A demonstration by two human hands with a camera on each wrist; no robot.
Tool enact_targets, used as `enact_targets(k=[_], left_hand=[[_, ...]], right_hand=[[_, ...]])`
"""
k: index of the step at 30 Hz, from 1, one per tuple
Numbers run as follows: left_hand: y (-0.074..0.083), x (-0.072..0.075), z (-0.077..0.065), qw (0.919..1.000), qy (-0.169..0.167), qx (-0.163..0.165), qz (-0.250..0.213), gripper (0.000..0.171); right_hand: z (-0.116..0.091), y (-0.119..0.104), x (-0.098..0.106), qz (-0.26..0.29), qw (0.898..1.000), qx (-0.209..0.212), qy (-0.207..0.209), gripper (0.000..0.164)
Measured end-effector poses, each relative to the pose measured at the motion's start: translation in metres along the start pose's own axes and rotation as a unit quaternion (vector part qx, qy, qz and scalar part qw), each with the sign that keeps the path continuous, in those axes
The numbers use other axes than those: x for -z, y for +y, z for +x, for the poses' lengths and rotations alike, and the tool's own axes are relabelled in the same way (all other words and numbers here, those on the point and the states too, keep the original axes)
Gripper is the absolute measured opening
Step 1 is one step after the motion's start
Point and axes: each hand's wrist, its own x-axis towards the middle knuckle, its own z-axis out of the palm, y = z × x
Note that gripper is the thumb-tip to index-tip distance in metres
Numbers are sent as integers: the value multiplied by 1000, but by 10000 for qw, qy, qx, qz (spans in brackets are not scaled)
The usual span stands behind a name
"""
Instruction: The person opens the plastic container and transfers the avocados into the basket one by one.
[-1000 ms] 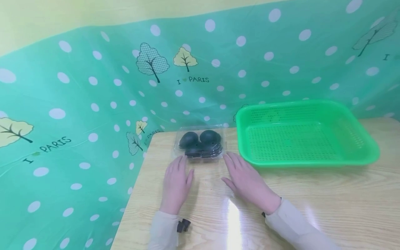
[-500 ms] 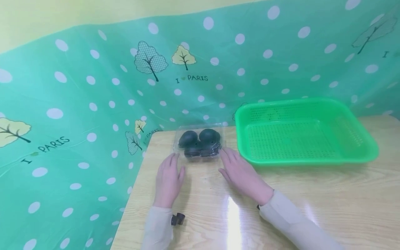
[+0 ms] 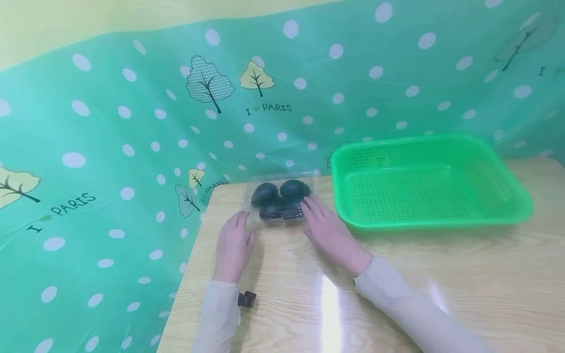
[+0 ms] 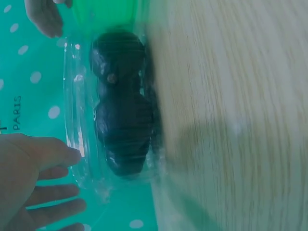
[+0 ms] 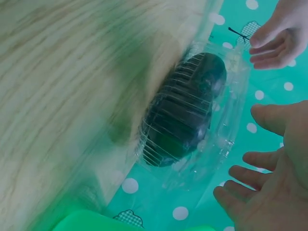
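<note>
A clear plastic clamshell box (image 3: 276, 175) sits at the table's back left. Several dark, rounded fruits that look like avocados (image 3: 266, 194) lie inside it, also seen through the ribbed plastic in the right wrist view. My left hand (image 3: 233, 247) is at the box's front left corner, fingers extended; in the left wrist view the thumb is close to the lid's rim, and contact cannot be told. My right hand (image 3: 334, 238) reaches to the front right corner, its fingertips overlapping the box in the head view. Its fingers are spread in the right wrist view, holding nothing.
To the box's right stands a green plastic basket (image 3: 430, 223) with a perforated floor, close to my right hand. A green dotted cloth (image 3: 145, 162) covers the wall behind and at the left. The wooden table (image 3: 291, 299) ends along its left edge.
My left hand has moved left and slightly forward to the box's left corner. My right hand has moved left and forward, onto the box's right side in the view. The box stays in place.
</note>
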Motion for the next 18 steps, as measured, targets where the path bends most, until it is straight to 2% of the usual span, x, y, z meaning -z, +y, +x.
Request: enact_targets(k=[5, 11, 18], left_hand=[[-6, 1, 4, 10000, 17, -34, 6, 47], [-10, 2, 8, 9990, -127, 79, -428, 48], [-11, 1, 16, 9988, -149, -206, -424, 50]], right_hand=[[8, -3, -2, -148, 9993, 219, -245, 58], [12, 2, -6, -433, 9984, 311, -188, 62], [18, 6, -8, -274, 9989, 312, -213, 55]])
